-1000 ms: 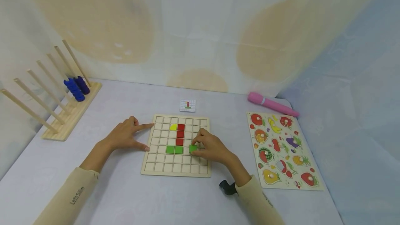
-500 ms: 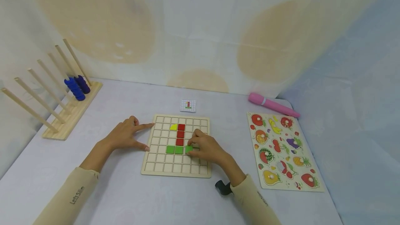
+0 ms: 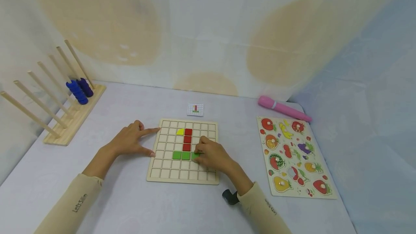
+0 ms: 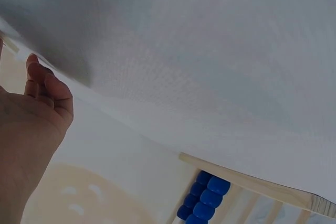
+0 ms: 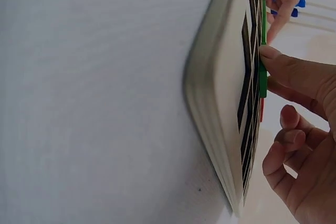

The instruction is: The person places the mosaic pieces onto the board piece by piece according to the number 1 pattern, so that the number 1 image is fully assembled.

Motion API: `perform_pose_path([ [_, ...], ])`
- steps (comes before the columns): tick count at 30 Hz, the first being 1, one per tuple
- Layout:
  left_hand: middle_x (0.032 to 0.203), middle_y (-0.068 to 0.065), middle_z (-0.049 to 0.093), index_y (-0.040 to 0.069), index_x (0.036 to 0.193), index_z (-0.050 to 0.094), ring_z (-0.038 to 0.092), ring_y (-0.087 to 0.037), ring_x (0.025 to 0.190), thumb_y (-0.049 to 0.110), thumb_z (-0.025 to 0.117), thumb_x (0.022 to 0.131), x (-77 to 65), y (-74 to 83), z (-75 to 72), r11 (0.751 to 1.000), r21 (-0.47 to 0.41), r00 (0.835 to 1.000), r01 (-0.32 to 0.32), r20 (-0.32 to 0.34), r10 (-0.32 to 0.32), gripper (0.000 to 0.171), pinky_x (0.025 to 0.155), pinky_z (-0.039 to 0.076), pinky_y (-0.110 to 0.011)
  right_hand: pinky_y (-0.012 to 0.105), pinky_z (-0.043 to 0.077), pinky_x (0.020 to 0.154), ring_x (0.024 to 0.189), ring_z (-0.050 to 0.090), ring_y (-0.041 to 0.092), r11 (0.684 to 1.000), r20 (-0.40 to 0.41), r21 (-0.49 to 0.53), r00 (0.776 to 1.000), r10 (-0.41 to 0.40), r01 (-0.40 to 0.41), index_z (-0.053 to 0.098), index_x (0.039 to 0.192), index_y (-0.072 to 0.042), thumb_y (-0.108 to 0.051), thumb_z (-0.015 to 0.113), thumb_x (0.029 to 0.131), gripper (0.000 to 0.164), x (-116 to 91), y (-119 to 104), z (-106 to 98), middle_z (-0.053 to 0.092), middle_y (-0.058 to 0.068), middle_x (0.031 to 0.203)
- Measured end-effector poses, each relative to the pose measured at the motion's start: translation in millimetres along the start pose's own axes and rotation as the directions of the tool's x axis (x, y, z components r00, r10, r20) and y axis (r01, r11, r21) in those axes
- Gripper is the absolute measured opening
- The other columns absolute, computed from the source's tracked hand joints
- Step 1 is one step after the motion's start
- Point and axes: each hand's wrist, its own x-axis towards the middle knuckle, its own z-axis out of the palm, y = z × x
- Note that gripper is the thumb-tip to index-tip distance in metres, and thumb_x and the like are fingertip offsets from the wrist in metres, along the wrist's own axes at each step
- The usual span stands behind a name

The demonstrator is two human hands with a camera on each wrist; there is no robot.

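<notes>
A wooden grid board [image 3: 159,173] lies flat in the middle of the table. On it sit a yellow tile [image 3: 180,131], a column of red tiles [image 3: 187,139] and green tiles [image 3: 181,155] side by side in a lower row. My right hand [image 3: 212,155] pinches another green tile [image 5: 263,80] between thumb and forefinger at the right end of that row, partly covering it. My left hand [image 3: 128,140] steadies the board's left edge, thumb and forefinger stretched apart with their tips at the rim, the other fingers bent.
Behind the board lies a small pattern card [image 3: 195,109]. To the right are a fruit puzzle board [image 3: 292,158] and a pink marker-shaped stick [image 3: 284,109]. A wooden peg stand [image 3: 76,113] with blue beads is at left. Below my right wrist lies a black object [image 3: 230,197].
My right hand has slid the green tile leftward along its row until it sits up against the other green tiles. The left hand has stayed put at the board's edge.
</notes>
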Motion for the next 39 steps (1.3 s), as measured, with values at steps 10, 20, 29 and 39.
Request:
perform_pose_path([
  [10,0.106,-0.011,0.047,0.030,0.143,0.055,0.041,-0.021,0.082,0.077,0.077,0.060,0.0,0.8,0.3,1.000,-0.004,1.000,0.000,0.001,0.000,0.098,0.070,0.031,-0.033,0.021,0.044,0.071,0.079,0.051,0.006,0.999,-0.039,0.028,0.999,0.020,-0.019,0.077,0.099,-0.016,-0.028,0.082,0.082,0.021,-3.3,1.0,1.9,0.051,-0.009,0.092],
  [20,0.107,-0.011,0.046,0.031,0.144,0.054,0.041,-0.021,0.083,0.078,0.076,0.059,0.5,-0.9,0.3,1.000,-0.001,1.000,0.002,0.007,-0.002,0.099,0.070,0.031,-0.033,0.020,0.046,0.071,0.078,0.053,0.005,1.000,-0.059,-0.011,0.998,-0.020,0.019,0.076,0.097,-0.012,-0.029,0.083,0.081,0.024,-1.7,1.1,4.6,0.054,-0.009,0.091],
  [29,0.108,-0.011,0.046,0.031,0.144,0.053,0.041,-0.021,0.083,0.078,0.076,0.059,0.8,-0.8,0.0,1.000,-0.005,1.000,0.017,0.017,-0.017,0.100,0.069,0.032,-0.033,0.020,0.044,0.069,0.077,0.053,0.006,0.999,-0.068,0.012,0.997,-0.029,0.030,0.077,0.098,-0.010,-0.028,0.084,0.080,0.026,-2.5,0.6,3.3,0.055,-0.007,0.091],
  [39,0.108,-0.010,0.047,0.031,0.143,0.054,0.041,-0.021,0.082,0.079,0.075,0.059,1.0,-1.0,1.2,1.000,0.003,1.000,0.002,0.008,-0.002,0.099,0.070,0.031,-0.033,0.018,0.042,0.067,0.076,0.049,0.004,1.000,-0.077,0.016,0.997,-0.024,0.025,0.077,0.099,-0.009,-0.028,0.084,0.080,0.027,-2.6,1.5,4.9,0.052,-0.007,0.090],
])
